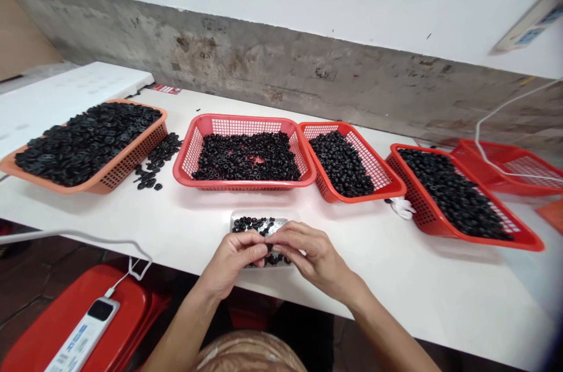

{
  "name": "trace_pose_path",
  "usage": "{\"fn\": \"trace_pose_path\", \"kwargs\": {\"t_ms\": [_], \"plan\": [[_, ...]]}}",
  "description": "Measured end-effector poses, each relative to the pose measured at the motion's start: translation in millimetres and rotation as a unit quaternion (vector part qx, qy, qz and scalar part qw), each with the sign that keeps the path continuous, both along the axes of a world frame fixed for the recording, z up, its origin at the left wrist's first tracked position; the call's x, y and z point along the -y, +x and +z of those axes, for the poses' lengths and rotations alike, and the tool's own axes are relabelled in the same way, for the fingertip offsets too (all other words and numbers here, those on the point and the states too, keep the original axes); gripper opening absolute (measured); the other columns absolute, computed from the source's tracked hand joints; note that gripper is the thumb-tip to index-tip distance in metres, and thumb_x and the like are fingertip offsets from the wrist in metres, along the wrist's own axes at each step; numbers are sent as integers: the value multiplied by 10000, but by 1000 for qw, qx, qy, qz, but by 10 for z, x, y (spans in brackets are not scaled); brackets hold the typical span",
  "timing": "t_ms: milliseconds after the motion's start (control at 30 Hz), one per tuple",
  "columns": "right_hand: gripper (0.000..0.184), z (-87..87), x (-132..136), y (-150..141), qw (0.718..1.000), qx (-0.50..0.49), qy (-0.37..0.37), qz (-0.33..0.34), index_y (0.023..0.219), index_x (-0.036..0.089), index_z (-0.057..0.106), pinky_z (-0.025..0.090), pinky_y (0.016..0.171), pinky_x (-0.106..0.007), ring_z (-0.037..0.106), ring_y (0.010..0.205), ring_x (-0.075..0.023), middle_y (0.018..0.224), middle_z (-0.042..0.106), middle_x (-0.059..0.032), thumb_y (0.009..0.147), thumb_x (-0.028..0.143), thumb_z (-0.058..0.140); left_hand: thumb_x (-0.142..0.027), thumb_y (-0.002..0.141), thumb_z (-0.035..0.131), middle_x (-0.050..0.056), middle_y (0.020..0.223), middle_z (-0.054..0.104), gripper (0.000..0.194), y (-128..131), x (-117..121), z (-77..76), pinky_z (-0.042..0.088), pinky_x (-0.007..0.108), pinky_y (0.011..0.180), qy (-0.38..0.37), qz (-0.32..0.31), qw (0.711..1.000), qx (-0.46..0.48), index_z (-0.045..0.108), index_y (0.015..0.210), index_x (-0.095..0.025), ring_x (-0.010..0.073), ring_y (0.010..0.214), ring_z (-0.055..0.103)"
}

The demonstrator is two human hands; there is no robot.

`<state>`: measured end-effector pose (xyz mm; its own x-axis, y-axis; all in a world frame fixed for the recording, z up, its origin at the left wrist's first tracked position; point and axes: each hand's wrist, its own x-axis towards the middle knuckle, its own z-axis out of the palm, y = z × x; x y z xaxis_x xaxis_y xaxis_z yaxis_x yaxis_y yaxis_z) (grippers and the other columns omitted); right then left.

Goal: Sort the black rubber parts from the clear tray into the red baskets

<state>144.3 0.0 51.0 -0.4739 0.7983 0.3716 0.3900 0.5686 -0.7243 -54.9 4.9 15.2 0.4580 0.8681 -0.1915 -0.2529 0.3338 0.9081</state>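
Small black rubber rings (253, 224) lie heaped in a shallow tray (281, 220) on the bench (396, 284) just in front of us. Our left hand (231, 260) and right hand (314, 257) are both pinched closed, their fingertips meeting on one ring (268, 247) above the tray. Five baskets (246, 118) stand beyond, four heaped with black parts too many for us to count.

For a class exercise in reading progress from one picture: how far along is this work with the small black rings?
Looks done: an orange basket and three red baskets hold heaps of rings. In hand: the left hand and right hand pinch a black ring over a small tray. Apparently left: the rings in that tray and a loose scatter beside the orange basket.
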Motion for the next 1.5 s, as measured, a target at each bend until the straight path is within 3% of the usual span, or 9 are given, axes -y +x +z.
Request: {"fn": "trace_pose_path", "kwargs": {"t_ms": [233,400,600,733,967,1167,1500], "plan": [[91,-68,18,-23,993,-43,-67,-86,1000,204,670,490,701,-265,601,757,-146,863,652,-30,953,224,595,-316,826,732,26,946,613,216,22,14,-69,484,258,779,42,55,996,-47,781,1010,-215,142,793,610],[69,-111,32,-47,994,4,-7,-109,1003,198,631,463,688,-283,570,722,-148,860,640,-27,955,197,581,-273,863,694,29,1018,661,394,42,65,-104,481,268,882,97,105,983,-111,645,1253,-256,168,938,616],[78,-96,35,-91,988,94,66,-103,1017,185,611,427,696,-294,583,765,-164,883,660,-39,982,186,542,-265,898,643,50,1052,678,402,57,100,-94,483,306,909,160,97,966,-177,602,1298,-243,190,954,633],[111,-102,30,-115,977,141,127,-100,1012,165,611,416,711,-308,587,778,-171,874,663,-51,996,159,501,-252,891,649,50,1038,685,379,74,101,-90,482,309,911,151,105,967,-179,623,1269,-240,191,954,636],[229,-114,111,-169,945,212,227,-98,1193,99,561,412,780,-366,642,816,-183,906,694,-89,980,122,481,-257,771,774,24,900,679,373,124,63,-77,499,234,773,1,123,992,-28,668,1124,-195,144,822,622],[182,-129,128,-225,915,241,284,-158,1122,83,592,403,816,-393,631,718,-169,837,697,-71,973,164,523,-276,738,812,22,848,699,376,154,68,-16,475,226,761,-24,132,991,-1,686,1079,-180,135,777,615],[239,-118,119,-176,927,243,249,-138,1155,114,588,362,913,-444,663,806,-199,936,717,-90,981,271,544,-348,815,727,37,826,702,209,162,61,4,468,255,757,0,88,995,-39,758,883,-153,178,809,601]]}}
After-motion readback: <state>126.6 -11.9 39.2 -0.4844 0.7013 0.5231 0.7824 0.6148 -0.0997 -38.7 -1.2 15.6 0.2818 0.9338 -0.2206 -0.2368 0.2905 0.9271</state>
